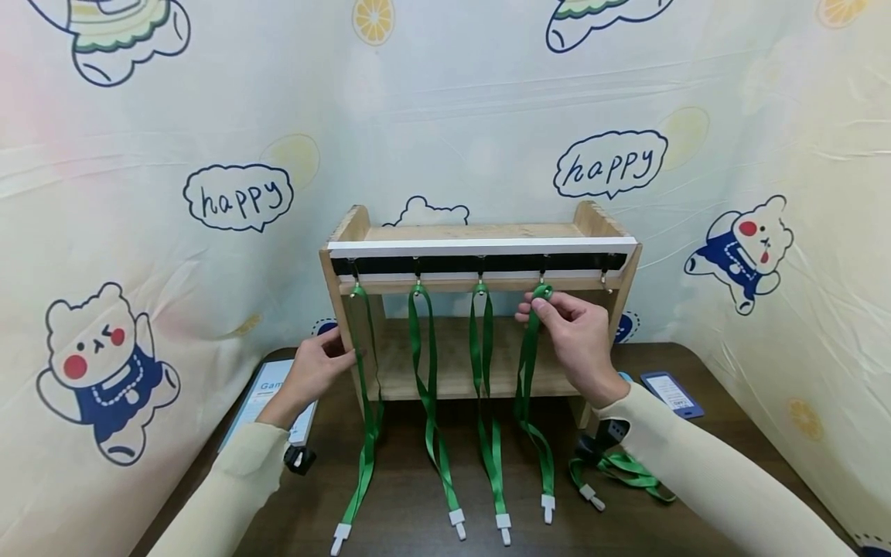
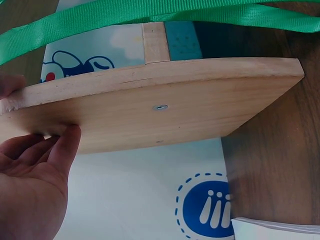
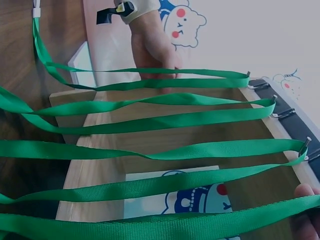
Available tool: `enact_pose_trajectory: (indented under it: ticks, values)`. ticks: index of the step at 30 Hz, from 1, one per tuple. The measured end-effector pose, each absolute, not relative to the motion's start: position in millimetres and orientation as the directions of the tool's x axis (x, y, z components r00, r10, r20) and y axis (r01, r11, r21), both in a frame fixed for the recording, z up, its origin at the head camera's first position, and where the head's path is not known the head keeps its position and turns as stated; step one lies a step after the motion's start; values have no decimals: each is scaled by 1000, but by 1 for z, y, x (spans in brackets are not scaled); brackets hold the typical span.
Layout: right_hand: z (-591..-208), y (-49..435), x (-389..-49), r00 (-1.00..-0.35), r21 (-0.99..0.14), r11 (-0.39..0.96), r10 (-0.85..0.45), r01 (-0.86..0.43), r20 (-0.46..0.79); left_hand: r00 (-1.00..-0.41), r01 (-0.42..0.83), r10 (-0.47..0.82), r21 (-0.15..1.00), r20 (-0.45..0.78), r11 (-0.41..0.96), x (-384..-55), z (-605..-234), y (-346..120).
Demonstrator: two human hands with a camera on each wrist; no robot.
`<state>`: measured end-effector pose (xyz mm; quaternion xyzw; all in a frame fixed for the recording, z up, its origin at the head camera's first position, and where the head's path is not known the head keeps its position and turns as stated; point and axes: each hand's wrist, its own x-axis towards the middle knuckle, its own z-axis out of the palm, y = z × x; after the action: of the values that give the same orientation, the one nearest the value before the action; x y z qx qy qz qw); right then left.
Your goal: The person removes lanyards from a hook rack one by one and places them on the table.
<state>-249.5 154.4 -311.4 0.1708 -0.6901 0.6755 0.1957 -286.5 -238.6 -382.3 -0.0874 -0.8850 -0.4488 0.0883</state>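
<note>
A wooden rack stands on the dark table, with a black-and-white hook strip along its front. Green lanyards with white clips hang from its hooks. My right hand pinches the top of the rightmost hanging lanyard, right at its hook; whether the loop sits on the hook is hidden by the fingers. Farther right, another hook bears no lanyard. With thumb on the front edge and fingers on the outer face, my left hand grips the rack's left side panel, beside the leftmost lanyard.
A loose green lanyard lies on the table under my right forearm. Behind it is a blue-edged flat card or phone. A white box or booklet lies left of the rack. Printed cloth hangs behind.
</note>
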Motion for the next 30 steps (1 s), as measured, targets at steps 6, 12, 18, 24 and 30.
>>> enact_pose_trajectory:
  ticks: [6,12,18,24,30]
  values:
    - [-312,157,-244,-847,-847,-20,22,-532,531,-973,219,71,781,219,585,-285,-381,-238]
    - [-313,165,-241,-840,-840,3,15,-543,543,-970,228,72,774,230,590,-285,-382,-239]
    - [-318,172,-237,-844,-844,-3,5,-536,536,-970,228,70,772,233,594,-286,-383,-239]
    - [-328,176,-226,-865,-865,-18,-30,-501,501,-971,224,72,774,226,592,-286,-384,-239]
    - [-338,183,-214,-889,-890,-33,-50,-454,455,-970,226,69,773,231,593,-286,-381,-239]
